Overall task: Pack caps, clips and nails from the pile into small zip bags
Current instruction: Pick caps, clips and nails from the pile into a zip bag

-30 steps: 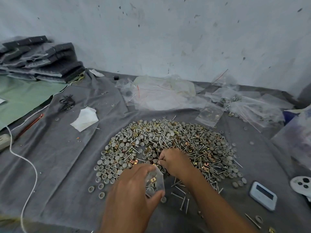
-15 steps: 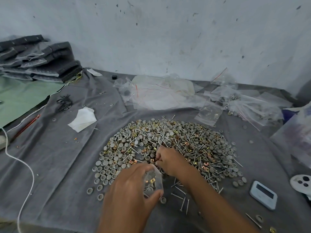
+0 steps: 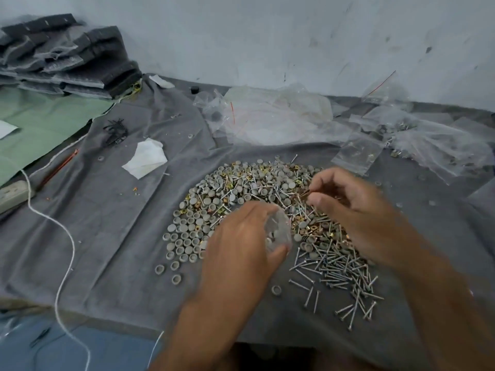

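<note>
Grey cloth (image 3: 112,231): left hand (image 3: 241,245) grips bag (image 3: 278,234); right hand (image 3: 345,199) pinches nails (image 3: 305,194).

I cannot count the caps inside the zip bag (image 3: 277,234), half behind the left hand (image 3: 241,245) | right hand (image 3: 351,207) motion-blurred | its pinched item unclear

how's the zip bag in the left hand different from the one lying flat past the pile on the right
The held zip bag is bulged open in the left hand, raised over the pile; the flat zip bag lies untouched on the grey cloth.
The held zip bag shows grey caps inside; the flat zip bag holds at most a few small bits.
Both are small and clear.
</note>
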